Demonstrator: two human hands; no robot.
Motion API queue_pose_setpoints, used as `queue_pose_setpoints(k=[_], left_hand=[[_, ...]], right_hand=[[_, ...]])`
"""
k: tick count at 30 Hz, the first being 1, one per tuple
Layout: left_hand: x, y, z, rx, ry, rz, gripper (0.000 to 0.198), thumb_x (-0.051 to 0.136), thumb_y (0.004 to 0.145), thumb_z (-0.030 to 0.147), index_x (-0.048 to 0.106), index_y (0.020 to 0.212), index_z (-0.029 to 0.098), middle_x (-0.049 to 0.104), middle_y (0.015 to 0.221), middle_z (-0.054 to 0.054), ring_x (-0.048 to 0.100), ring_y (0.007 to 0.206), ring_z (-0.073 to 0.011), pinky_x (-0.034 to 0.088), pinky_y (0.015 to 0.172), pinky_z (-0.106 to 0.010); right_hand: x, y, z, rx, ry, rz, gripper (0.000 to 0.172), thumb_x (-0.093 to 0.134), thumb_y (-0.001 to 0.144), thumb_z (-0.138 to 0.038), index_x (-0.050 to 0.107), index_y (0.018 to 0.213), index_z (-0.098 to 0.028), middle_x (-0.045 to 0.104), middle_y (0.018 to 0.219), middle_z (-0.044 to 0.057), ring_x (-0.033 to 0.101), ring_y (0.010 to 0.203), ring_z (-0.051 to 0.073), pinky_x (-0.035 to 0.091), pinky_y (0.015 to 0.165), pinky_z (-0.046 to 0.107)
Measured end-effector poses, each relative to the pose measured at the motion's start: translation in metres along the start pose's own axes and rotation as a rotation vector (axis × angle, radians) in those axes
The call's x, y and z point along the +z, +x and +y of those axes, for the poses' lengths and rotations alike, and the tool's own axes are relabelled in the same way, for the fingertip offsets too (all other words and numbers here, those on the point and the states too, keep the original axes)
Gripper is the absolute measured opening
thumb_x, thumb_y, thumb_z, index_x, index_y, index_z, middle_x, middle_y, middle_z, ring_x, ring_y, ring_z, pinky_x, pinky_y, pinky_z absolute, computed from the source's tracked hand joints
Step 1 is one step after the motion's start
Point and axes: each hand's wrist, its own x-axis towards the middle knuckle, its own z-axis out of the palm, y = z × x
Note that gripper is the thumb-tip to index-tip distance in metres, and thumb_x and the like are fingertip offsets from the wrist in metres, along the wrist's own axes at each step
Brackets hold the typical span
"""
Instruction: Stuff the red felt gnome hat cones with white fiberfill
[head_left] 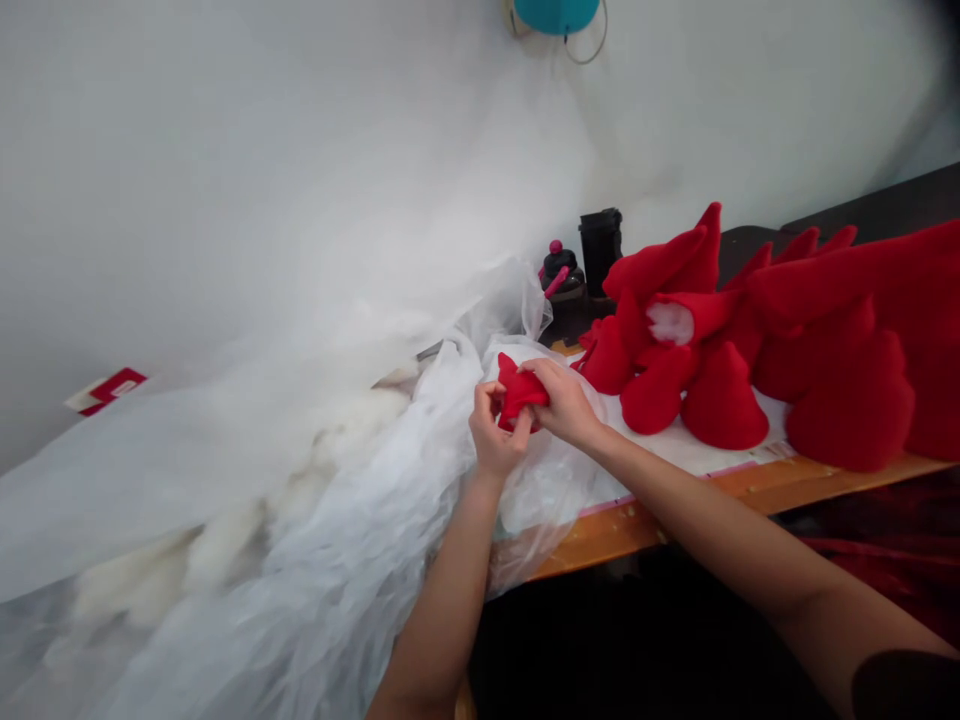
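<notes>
One red piece [523, 393] sits between hands, over plastic [375, 530]. Left hand [496, 430] pinches its near edge, thumb against cloth; right hand [561, 397] grips far side, fingers curled. Uneven pull could make cloth slip; loose plastic could snag fingers; crowded red cones [724, 405] could topple if right hand swings wide.

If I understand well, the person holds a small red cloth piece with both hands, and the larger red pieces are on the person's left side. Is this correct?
Not quite: the larger red pieces are on the person's right side, as the head view shows. The small red cloth piece is indeed held with both the left hand and right hand.
</notes>
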Motion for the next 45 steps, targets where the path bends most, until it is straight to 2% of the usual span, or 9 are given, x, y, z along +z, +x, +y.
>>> queue_pose_setpoints(k=[3, 8, 12, 18, 27, 32, 37, 42, 45], left_hand=[[0.004, 0.000, -0.002, -0.017, -0.002, -0.021, 0.045, 0.073, 0.066, 0.016, 0.049, 0.103, 0.022, 0.057, 0.096, -0.003, 0.055, 0.074, -0.0149, 0.043, 0.066, -0.026], [0.003, 0.004, -0.004, -0.018, 0.140, 0.055, 0.032, 0.066, 0.067, 0.019, 0.035, 0.065, 0.021, 0.034, 0.058, 0.007, 0.031, 0.055, -0.0091, 0.024, 0.054, -0.024], [-0.001, 0.006, -0.001, -0.013, 0.231, 0.169, 0.037, 0.063, 0.063, 0.021, 0.027, 0.057, 0.020, 0.026, 0.053, 0.007, 0.023, 0.054, -0.0086, 0.017, 0.053, -0.025], [-0.002, 0.006, -0.005, 0.058, 0.195, 0.067, 0.027, 0.055, 0.064, 0.015, 0.029, 0.057, 0.020, 0.028, 0.053, 0.007, 0.024, 0.052, -0.0086, 0.019, 0.052, -0.025], [0.012, -0.013, 0.006, 0.099, -0.043, -0.206, 0.025, 0.067, 0.073, 0.012, 0.045, 0.062, 0.019, 0.037, 0.055, 0.006, 0.032, 0.050, -0.0075, 0.027, 0.054, -0.024], [0.009, -0.001, 0.008, -0.233, -0.572, 0.057, 0.040, 0.076, 0.077, 0.051, 0.062, 0.100, 0.021, 0.062, 0.090, -0.003, 0.059, 0.077, -0.0139, 0.046, 0.071, -0.025], [0.001, 0.015, 0.003, -0.683, -0.966, -0.017, 0.037, 0.077, 0.076, 0.049, 0.065, 0.087, 0.016, 0.070, 0.100, -0.009, 0.068, 0.084, -0.0195, 0.053, 0.078, -0.031], [-0.011, 0.029, -0.001, -0.749, -1.060, 0.375, 0.025, 0.068, 0.087, 0.037, 0.057, 0.074, 0.019, 0.070, 0.081, -0.003, 0.069, 0.078, -0.0158, 0.056, 0.081, -0.031], [-0.016, 0.034, -0.003, -0.712, -1.053, 0.511, 0.031, 0.062, 0.092, 0.043, 0.054, 0.074, 0.020, 0.067, 0.073, 0.000, 0.069, 0.075, -0.0148, 0.056, 0.080, -0.031]], right_hand=[[-0.001, 0.000, 0.001, 0.036, 0.013, 0.138, 0.034, 0.054, 0.064, -0.011, 0.050, 0.095, -0.024, 0.061, 0.096, 0.005, 0.059, 0.090, 0.025, 0.047, 0.078, 0.035], [0.000, -0.003, -0.003, 0.010, -0.003, 0.118, 0.036, 0.050, 0.059, -0.006, 0.049, 0.090, -0.024, 0.061, 0.093, 0.004, 0.058, 0.089, 0.023, 0.047, 0.077, 0.033], [0.001, -0.003, -0.005, -0.045, 0.004, 0.018, 0.049, 0.047, 0.062, -0.004, 0.053, 0.107, -0.023, 0.062, 0.108, 0.007, 0.060, 0.103, 0.025, 0.049, 0.086, 0.035], [0.001, -0.004, -0.007, -0.076, -0.092, -0.141, 0.065, 0.054, 0.069, -0.010, 0.047, 0.133, -0.022, 0.052, 0.137, 0.013, 0.056, 0.118, 0.028, 0.051, 0.080, 0.034], [-0.006, 0.002, 0.005, 0.161, -0.045, 0.326, 0.007, 0.042, 0.080, -0.018, 0.047, 0.082, -0.022, 0.053, 0.084, 0.001, 0.052, 0.079, 0.018, 0.041, 0.071, 0.028], [-0.003, 0.000, -0.003, 0.097, 0.145, 0.151, 0.019, 0.054, 0.078, -0.028, 0.053, 0.096, -0.024, 0.063, 0.093, 0.001, 0.058, 0.084, 0.019, 0.044, 0.075, 0.029], [0.009, -0.008, -0.011, 0.099, 0.140, 0.005, 0.030, 0.062, 0.074, -0.028, 0.055, 0.102, -0.023, 0.064, 0.101, 0.003, 0.059, 0.087, 0.019, 0.046, 0.072, 0.029], [0.009, -0.008, -0.014, 0.150, 0.074, 0.230, 0.031, 0.065, 0.081, -0.034, 0.042, 0.064, -0.022, 0.048, 0.059, -0.003, 0.043, 0.055, 0.013, 0.035, 0.054, 0.027], [0.007, -0.009, -0.020, -0.066, 0.097, 0.130, 0.027, 0.060, 0.090, -0.041, 0.057, 0.073, -0.020, 0.062, 0.072, 0.004, 0.053, 0.063, 0.015, 0.040, 0.057, 0.028]])
